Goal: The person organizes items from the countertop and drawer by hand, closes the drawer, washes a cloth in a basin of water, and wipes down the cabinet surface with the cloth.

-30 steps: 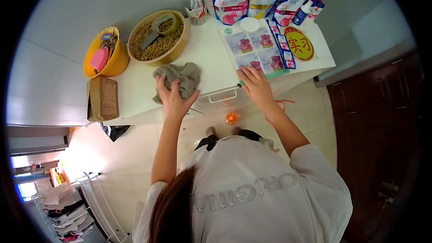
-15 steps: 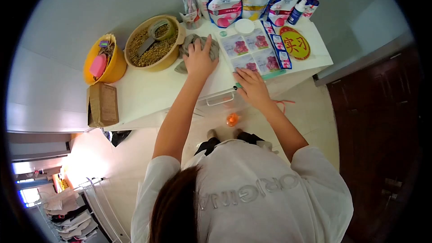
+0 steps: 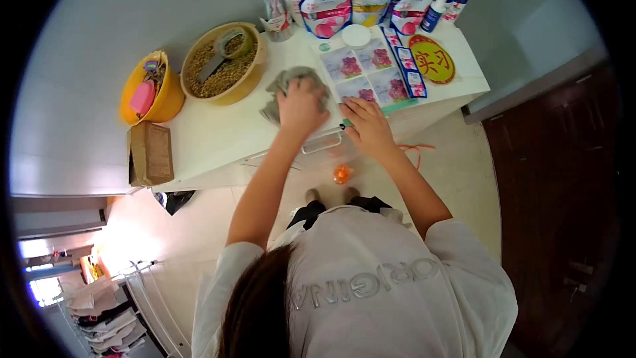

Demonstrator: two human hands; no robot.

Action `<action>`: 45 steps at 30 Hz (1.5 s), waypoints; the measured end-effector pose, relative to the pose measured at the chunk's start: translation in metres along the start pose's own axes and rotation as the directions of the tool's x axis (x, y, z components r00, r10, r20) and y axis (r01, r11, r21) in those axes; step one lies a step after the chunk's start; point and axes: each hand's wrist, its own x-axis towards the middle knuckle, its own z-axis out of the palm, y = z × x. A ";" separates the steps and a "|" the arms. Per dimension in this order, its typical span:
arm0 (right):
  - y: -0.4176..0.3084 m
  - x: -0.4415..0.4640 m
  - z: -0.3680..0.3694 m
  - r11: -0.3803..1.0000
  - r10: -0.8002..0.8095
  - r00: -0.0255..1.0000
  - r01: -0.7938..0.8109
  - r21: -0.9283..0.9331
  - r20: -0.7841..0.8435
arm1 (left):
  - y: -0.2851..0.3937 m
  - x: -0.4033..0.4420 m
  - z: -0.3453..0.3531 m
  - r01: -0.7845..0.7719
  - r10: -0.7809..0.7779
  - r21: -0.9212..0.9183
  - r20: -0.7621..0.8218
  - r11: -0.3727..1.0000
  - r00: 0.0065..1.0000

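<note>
My left hand (image 3: 302,110) presses down on a crumpled grey-green cloth (image 3: 281,79) on the white cabinet top (image 3: 225,129). Its fingers bend into the fabric and are slightly blurred. My right hand (image 3: 369,127) lies with fingers outstretched over the near edge of a flat sheet (image 3: 349,66) printed with pink flowers. Along the sheet's right side runs a strip of blue sachets (image 3: 407,66). A round white lid (image 3: 356,36) rests at its far edge.
Shampoo bottles and refill pouches (image 3: 324,10) line the wall. Left of the cloth stand a grain-filled basin (image 3: 255,73), a yellow bucket (image 3: 173,96) and a cardboard box (image 3: 152,152). A round yellow sign (image 3: 434,59) lies right. An orange object (image 3: 341,174) sits below the cabinet edge.
My left hand has drawn the cloth toward me and slightly right, away from the basin; its spread fingers have bent. My right hand stays on the sheet almost unmoved.
</note>
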 end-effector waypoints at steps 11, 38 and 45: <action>-0.001 0.005 -0.002 1.000 -0.016 1.000 0.017 0.025 -0.020 | -0.012 -0.095 -0.001 0.201 -0.211 -0.093 -0.112 0.975 0.971; -0.004 0.005 0.000 0.999 0.031 0.999 -0.032 0.029 0.014 | -0.040 -0.039 0.006 -0.032 -0.031 -0.300 -0.200 0.953 0.979; -0.006 0.011 -0.003 0.999 0.007 0.999 -0.008 0.049 0.040 | -0.030 -0.016 0.003 -0.167 0.158 -0.289 -0.057 0.942 0.986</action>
